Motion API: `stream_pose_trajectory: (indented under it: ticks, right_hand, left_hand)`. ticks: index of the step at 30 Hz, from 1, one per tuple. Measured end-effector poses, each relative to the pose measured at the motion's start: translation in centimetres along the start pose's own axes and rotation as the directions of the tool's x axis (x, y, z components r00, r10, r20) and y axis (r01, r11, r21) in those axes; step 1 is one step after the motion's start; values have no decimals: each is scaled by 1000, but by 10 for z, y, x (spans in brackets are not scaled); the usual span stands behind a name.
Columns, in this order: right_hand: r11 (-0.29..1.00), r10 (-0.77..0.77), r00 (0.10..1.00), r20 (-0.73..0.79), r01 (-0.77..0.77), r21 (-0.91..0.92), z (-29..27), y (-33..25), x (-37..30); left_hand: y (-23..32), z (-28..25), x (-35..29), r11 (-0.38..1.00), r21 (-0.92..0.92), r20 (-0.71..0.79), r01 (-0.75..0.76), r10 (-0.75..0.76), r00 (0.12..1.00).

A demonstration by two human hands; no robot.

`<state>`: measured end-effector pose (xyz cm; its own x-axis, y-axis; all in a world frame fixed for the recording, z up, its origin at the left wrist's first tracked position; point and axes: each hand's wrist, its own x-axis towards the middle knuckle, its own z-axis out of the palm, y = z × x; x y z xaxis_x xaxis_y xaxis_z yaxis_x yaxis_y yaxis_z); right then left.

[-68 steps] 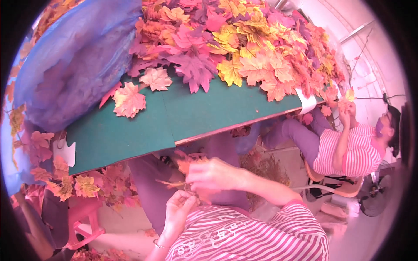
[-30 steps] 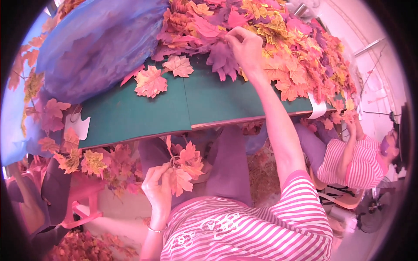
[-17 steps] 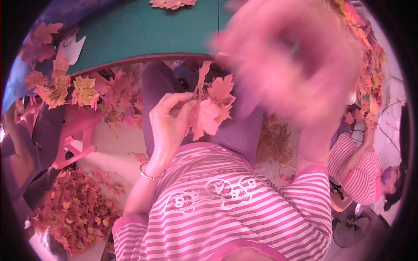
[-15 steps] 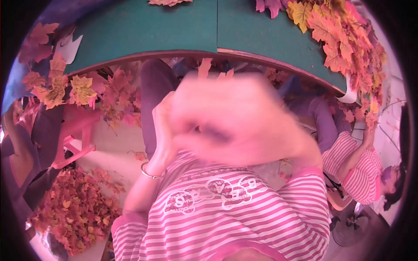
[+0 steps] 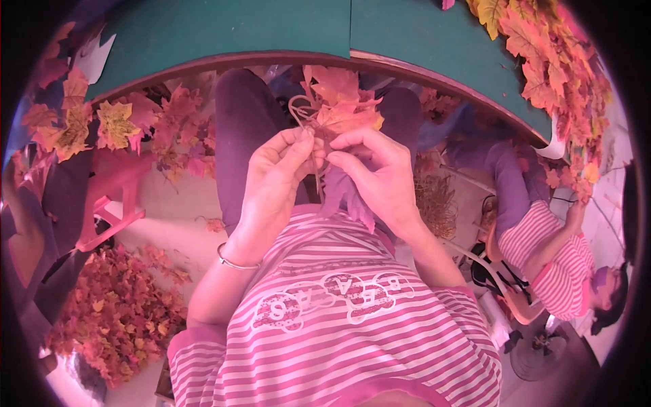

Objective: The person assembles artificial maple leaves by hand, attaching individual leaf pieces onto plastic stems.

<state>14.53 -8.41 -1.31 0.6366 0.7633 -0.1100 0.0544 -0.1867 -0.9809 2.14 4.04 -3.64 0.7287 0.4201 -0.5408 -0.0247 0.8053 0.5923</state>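
My left hand (image 5: pixel 277 178), a bangle on its wrist, pinches a thin looped stem (image 5: pixel 296 107) between thumb and fingers above my lap. Close beside it, my right hand (image 5: pixel 381 178) has thumb and fingertips drawn together at the same stem; what lies between those tips is too small to make out. Orange artificial maple leaves (image 5: pixel 342 112) spread just beyond my fingertips. A purplish leaf (image 5: pixel 346 197) hangs below, between my hands.
A green-topped table (image 5: pixel 224 34) curves ahead, with piled leaf garlands (image 5: pixel 542 61) at its right. A pink stool (image 5: pixel 115 197) and a heap of leaves (image 5: pixel 122 312) are on the left. Other people sit at both sides; one wears a striped shirt (image 5: pixel 549 251).
My right hand has come down from a blurred position near the camera to beside my left hand. Both now meet at the stem, and the leaves show beyond them.
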Motion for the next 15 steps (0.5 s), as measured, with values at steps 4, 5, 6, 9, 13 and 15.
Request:
stream_pose_trajectory:
  ticks: [4,5,6,9,13,15]
  right_hand:
    - [999,40,999,16,-40,13,0,1,-3]
    - [999,41,999,17,-41,14,0,1,-3]
    - [999,34,999,16,-34,31,1,2,-3]
    - [999,34,999,19,-34,18,4,3,-3]
    - [992,23,998,-58,-15,125,11,3,-3]
    - [988,49,997,-57,-40,148,12,2,-2]
  left_hand:
    - [-7,-1,0,998,-53,22,-35,36,999]
    - [-7,0,-1,998,-52,20,-35,36,999]
    - [-8,2,-1,997,-53,2,-48,48,999]
    - [-8,6,-4,996,-45,-23,-79,78,997]
    - [-10,7,-6,994,-32,-46,-100,99,994]
    - [-10,6,-7,994,-48,-41,-100,98,994]
